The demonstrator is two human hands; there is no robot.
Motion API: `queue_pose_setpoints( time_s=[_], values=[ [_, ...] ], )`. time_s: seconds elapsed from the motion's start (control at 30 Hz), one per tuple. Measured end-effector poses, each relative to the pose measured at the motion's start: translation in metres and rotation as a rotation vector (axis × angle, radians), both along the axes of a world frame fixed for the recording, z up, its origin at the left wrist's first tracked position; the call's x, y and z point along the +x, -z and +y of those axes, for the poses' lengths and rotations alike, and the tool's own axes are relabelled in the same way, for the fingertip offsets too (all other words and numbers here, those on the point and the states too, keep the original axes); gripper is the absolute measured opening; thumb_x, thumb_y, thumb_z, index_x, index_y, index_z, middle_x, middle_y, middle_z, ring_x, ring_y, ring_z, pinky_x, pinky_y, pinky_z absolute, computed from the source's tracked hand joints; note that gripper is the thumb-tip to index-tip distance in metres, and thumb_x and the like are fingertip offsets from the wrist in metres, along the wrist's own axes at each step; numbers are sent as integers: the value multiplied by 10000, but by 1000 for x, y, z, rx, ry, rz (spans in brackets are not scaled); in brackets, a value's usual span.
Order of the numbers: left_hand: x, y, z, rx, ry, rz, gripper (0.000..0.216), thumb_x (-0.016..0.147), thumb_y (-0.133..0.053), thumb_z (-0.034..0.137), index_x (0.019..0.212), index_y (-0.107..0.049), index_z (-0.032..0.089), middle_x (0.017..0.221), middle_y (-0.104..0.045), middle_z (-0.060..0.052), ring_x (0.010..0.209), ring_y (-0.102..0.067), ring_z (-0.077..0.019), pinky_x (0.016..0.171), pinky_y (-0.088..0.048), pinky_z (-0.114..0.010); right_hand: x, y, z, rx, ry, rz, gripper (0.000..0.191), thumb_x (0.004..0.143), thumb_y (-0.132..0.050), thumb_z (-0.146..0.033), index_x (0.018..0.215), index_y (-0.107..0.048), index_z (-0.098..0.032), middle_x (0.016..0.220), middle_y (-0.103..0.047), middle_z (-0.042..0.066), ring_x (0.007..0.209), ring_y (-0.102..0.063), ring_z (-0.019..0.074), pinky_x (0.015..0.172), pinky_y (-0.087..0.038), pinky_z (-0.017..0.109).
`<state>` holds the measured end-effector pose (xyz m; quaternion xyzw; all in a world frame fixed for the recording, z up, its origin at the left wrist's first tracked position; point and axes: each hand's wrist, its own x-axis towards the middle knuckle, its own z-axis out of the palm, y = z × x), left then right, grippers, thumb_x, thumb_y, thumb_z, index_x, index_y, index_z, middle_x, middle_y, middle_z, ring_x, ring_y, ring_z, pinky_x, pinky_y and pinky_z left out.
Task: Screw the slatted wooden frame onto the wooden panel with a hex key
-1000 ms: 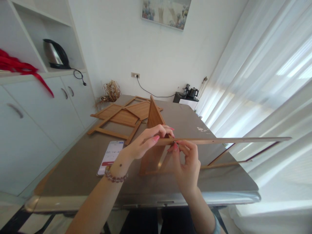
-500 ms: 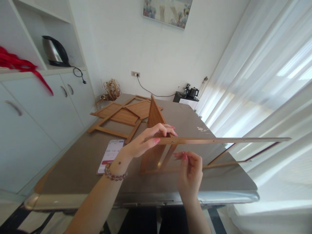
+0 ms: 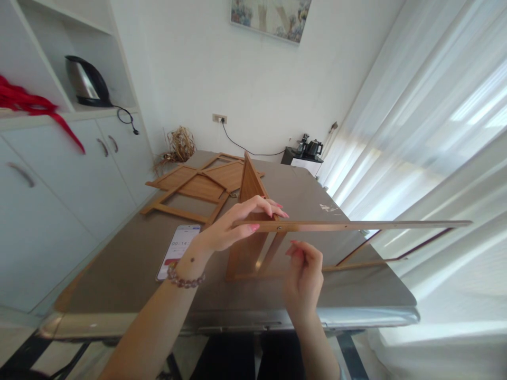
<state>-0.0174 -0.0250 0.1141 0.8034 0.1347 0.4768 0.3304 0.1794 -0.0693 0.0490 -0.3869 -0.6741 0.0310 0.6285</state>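
My left hand (image 3: 233, 224) is closed around the left end of a wooden frame (image 3: 356, 225) with a clear panel. The frame stands on its long edge, and a small metal fastener (image 3: 279, 228) shows in its top rail near my fingers. Upright behind that end is a slatted wooden panel (image 3: 250, 182), which meets the frame by my left hand. My right hand (image 3: 303, 274) is below the top rail, on the near side of the clear panel. Its fingers are curled and pinched together; whatever is between them is hidden.
Several wooden frames and panels (image 3: 190, 182) lie at the table's back left. A phone (image 3: 177, 250) showing a timer lies left of my left wrist. The table's metal front edge (image 3: 158, 323) runs close to me. White curtains (image 3: 435, 132) hang at the right.
My right hand has turned and curled inward, so the small thing at its fingertips no longer shows. My left hand keeps its hold on the frame. The view has shifted slightly.
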Motion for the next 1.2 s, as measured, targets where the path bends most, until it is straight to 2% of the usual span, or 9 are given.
queue_pose_setpoints(
  time_s=[0.07,0.23,0.3,0.43,0.63,0.83,1.0,1.2],
  values=[
    [0,1,0,-5,3,-12,208,901,-470,240,1098,-516,196,1282,-635,-117,1346,-451,-274,1165,-263,-524,-1,-6,2,57,69,-23,169,989,-416,-172,1122,-508,-220,807,-572,-5,663,-554,125,627,-446,266],
    [2,3,-1,-41,26,-81,194,922,-479,287,1083,-526,191,1246,-630,-129,1336,-455,-289,1153,-296,-538,-9,-23,11,248,122,-213,232,942,-602,-242,1141,-485,-218,746,-496,-55,630,-478,112,719,-378,302],
    [4,4,-2,-55,37,-105,195,932,-480,308,1078,-531,190,1224,-629,-131,1324,-464,-291,1146,-311,-538,-14,-25,15,306,184,-259,180,964,-584,-249,1115,-493,-216,735,-492,-61,642,-492,107,743,-353,301],
    [8,4,-4,-91,66,-135,178,940,-493,302,1075,-534,193,1207,-615,-128,1301,-476,-280,1101,-386,-512,-21,-25,23,318,293,-283,126,1006,-508,-272,1115,-502,-209,770,-529,-34,686,-538,120,758,-341,310],
    [11,4,-2,-72,66,-139,189,936,-500,326,1066,-532,192,1172,-626,-126,1264,-502,-274,1095,-381,-500,-17,-21,28,384,208,-213,217,961,-575,-191,1099,-413,-235,880,-586,-8,768,-589,135,765,-361,324],
    [10,5,0,-65,58,-139,204,917,-514,345,1057,-541,200,1187,-632,-126,1294,-486,-282,1105,-380,-498,-17,-23,28,359,258,-264,186,973,-556,-189,1145,-492,-217,840,-596,-13,732,-588,121,759,-353,327],
    [10,6,3,-20,46,-120,240,928,-500,403,1048,-538,199,1167,-645,-129,1284,-497,-285,1106,-365,-501,-17,-20,33,449,197,-162,253,919,-631,-162,1077,-446,-232,889,-603,-1,745,-576,130,744,-373,320],
    [10,5,4,16,29,-109,248,933,-490,417,1040,-535,198,1172,-650,-129,1286,-496,-286,1109,-355,-503,-17,-24,30,418,265,-260,141,967,-567,-184,1077,-485,-216,820,-591,-19,700,-574,115,743,-370,319]
  ],
)
